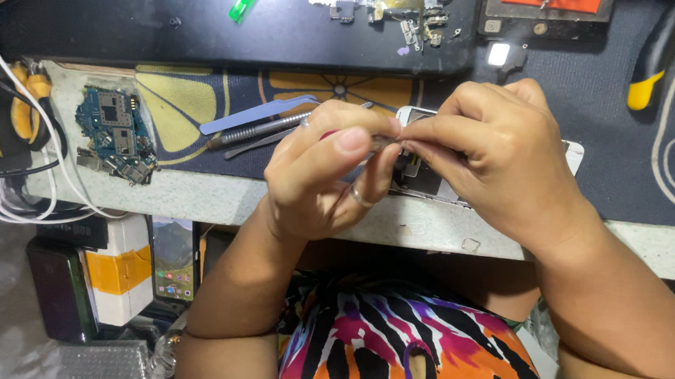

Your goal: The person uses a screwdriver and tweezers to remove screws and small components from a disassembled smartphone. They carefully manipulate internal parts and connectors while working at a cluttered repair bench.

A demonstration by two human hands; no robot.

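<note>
White opened phone (424,179) beneath hands; left hand (327,173), right hand (492,156) pinch, seemingly, small part together.

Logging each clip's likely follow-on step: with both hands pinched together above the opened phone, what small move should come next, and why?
Probably lower the pinched piece toward the opened phone. The left hand and right hand meet fingertip to fingertip on something thin and greyish, too small to identify, held just above the phone at the bench edge. The tweezers and blue pry tool lie untouched beside it.
</note>
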